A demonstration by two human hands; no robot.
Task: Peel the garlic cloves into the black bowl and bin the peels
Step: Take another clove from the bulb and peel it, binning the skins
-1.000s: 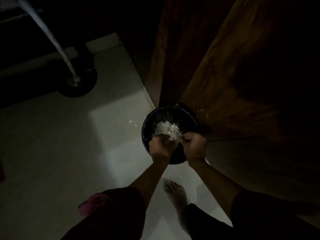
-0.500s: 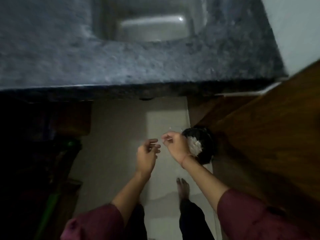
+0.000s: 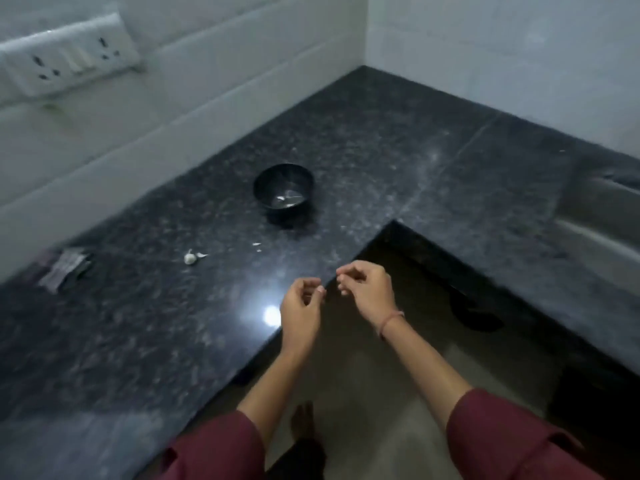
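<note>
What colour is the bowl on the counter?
Black, with a glossy shine. The bowl shows best in the head view.

Both arms reach forward, forearms bare, maroon sleeves (image 3: 214,448) ending near elbows. Left hand (image 3: 300,306) raised, back toward camera, fingers loosely curled, thumb tip near forefinger, nothing visible in grip. Right hand (image 3: 367,289) just beside it, slightly higher, not touching; fingers also loosely curled, tips pointing toward left hand. Thin red band (image 3: 391,322) round right wrist. Bare foot (image 3: 303,417) below, between arms.
</note>
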